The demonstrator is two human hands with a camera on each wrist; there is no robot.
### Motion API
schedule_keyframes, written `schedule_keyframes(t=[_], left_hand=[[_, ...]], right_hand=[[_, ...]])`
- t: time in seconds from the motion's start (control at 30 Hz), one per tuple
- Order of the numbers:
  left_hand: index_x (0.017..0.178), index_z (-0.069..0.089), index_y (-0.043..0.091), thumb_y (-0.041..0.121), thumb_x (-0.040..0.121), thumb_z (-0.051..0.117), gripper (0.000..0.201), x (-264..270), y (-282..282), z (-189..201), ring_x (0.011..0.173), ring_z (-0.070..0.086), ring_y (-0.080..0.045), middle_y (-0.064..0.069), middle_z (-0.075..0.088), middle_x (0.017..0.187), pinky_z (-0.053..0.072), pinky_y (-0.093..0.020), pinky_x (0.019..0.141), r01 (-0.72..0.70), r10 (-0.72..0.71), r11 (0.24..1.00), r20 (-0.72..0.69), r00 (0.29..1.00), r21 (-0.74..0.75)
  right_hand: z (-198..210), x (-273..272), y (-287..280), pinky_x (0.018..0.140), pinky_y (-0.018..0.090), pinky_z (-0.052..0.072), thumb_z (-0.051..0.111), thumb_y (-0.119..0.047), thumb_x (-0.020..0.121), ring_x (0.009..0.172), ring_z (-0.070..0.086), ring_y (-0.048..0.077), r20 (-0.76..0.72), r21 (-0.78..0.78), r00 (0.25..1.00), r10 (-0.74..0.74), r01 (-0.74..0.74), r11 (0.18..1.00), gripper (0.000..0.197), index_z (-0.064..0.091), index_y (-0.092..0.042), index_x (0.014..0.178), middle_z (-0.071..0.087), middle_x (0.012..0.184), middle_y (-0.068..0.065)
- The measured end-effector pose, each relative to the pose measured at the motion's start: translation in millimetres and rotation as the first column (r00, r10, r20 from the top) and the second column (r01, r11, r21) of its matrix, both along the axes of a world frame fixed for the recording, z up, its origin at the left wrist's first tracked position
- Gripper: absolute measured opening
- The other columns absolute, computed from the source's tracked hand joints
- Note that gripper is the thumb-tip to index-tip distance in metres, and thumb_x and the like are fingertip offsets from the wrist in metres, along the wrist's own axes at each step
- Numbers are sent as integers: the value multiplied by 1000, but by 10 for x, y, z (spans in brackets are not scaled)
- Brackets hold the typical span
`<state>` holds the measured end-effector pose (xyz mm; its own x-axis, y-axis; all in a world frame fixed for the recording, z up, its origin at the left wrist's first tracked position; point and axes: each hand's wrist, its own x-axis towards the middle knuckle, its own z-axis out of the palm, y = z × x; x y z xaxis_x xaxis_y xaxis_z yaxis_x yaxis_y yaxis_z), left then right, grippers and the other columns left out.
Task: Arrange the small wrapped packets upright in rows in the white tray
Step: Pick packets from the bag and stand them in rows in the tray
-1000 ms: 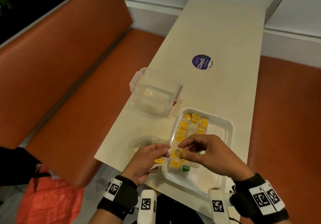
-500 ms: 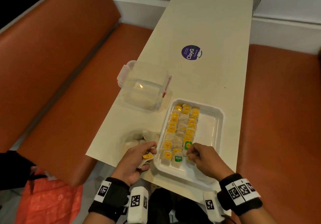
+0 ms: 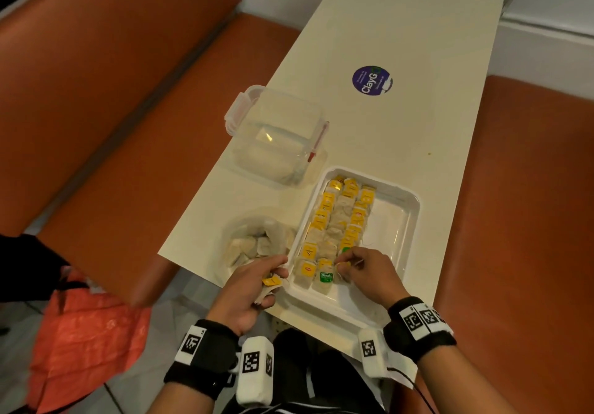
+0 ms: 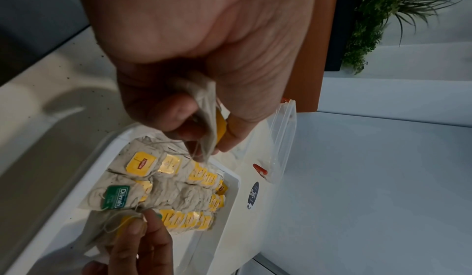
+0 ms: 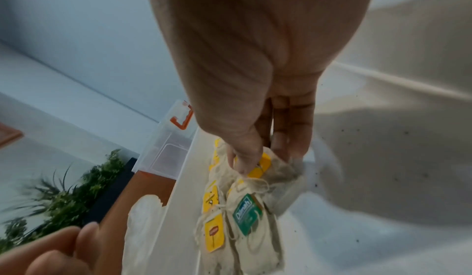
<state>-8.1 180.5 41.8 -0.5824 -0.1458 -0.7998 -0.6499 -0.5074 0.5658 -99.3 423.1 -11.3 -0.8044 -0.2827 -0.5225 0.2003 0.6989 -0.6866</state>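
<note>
The white tray (image 3: 401,221) lies on the table's near end and holds three rows of tea-bag packets (image 3: 340,221), most with yellow tags, one with a green tag (image 3: 325,277). My right hand (image 3: 345,264) is inside the tray at the near end of the right row, pinching a yellow-tagged packet (image 5: 265,166) that rests among the others. Just left of the tray's near corner, my left hand (image 3: 273,280) grips another yellow-tagged packet (image 4: 208,115) above the table edge. The same rows (image 4: 189,194) lie below the left hand in the left wrist view.
A clear bag of loose packets (image 3: 254,243) lies left of the tray. A clear lidded container (image 3: 276,134) stands beyond it. A purple sticker (image 3: 372,80) marks the table further off. Orange bench seats (image 3: 112,156) flank the narrow table; an orange bag (image 3: 86,343) lies on the floor.
My right hand moved from above the left rows down to the near end of the right row with its packet. The left hand kept its packet beside the tray corner.
</note>
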Motion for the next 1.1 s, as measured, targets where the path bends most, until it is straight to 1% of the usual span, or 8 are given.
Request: schedule_keyframes(t=[0.07, 0.23, 0.43, 0.53, 0.63, 0.83, 0.97, 1.1], left_hand=[[114, 73, 1, 23, 91, 77, 32, 12, -11, -4, 54, 46, -12, -7, 67, 84, 27, -23, 41, -5, 5, 1000, 5, 1000, -8], [111, 74, 2, 24, 90, 78, 30, 12, -35, 11, 55, 46, -12, -7, 67, 82, 27, -22, 41, -15, 15, 1000, 4, 1000, -11], [112, 74, 2, 24, 92, 76, 30, -4, -12, -5, 54, 47, -11, -7, 68, 83, 27, -23, 42, -5, 6, 1000, 14, 1000, -26], [110, 75, 5, 24, 91, 77, 27, -18, 5, -3, 54, 46, -11, -8, 68, 85, 26, -24, 43, -1, 1, 1000, 12, 1000, -17], [108, 74, 5, 24, 91, 78, 26, -34, 32, 14, 54, 46, -12, -8, 67, 84, 25, -23, 41, -3, 3, 1000, 14, 1000, 9], [114, 74, 6, 39, 100, 67, 36, -102, 110, 90, 51, 47, -10, -4, 68, 79, 25, -19, 37, -39, 36, 996, 39, 999, 75], [114, 74, 5, 44, 101, 63, 43, -147, 183, 154, 51, 46, -11, -6, 67, 81, 26, -20, 37, -24, 24, 995, 3, 1000, 99], [119, 76, 4, 47, 103, 57, 50, -164, 257, 209, 60, 58, -15, -11, 73, 92, 36, -24, 45, 34, -25, 993, -76, 997, 116]], right_hand=[[-34, 4, 3, 74, 14, 44, 78, -27, 88, 87, 65, 3, -5, -9, 999, -43, 42, 999, 8, 79, -35, 90, 73, 95, -15], [-93, 21, 0, 70, 8, 40, 80, -25, 86, 86, 62, 0, -42, -16, 993, -112, 111, 994, 9, 79, -32, 93, 72, 100, -12], [-45, 54, 22, 77, 25, 50, 91, -25, 74, 82, 61, 10, -161, 32, 982, -97, 103, 994, 28, 72, -32, 94, 60, 104, -11], [-21, 76, 54, 71, 22, 48, 96, -25, 65, 78, 60, 9, -170, 28, 985, -7, 12, 1000, 33, 69, -30, 83, 58, 96, -11], [-39, 84, 36, 69, 15, 43, 91, -16, 70, 78, 57, 8, -140, 84, 980, 141, -130, 988, 26, 70, -24, 83, 56, 92, -11], [10, 22, 18, 72, 16, 44, 89, -14, 74, 80, 57, 9, -134, 81, 984, 118, -108, 991, 21, 73, -20, 86, 57, 92, -11], [449, 40, -91, 66, 12, 47, 96, -26, 68, 75, 61, 9, -131, -83, 989, 69, -80, 993, 27, 76, -28, 86, 68, 88, -9], [1081, 120, -288, 67, 15, 51, 97, -32, 68, 77, 65, 3, -170, -319, 967, 191, -237, 918, 33, 78, -32, 94, 71, 94, -12]])
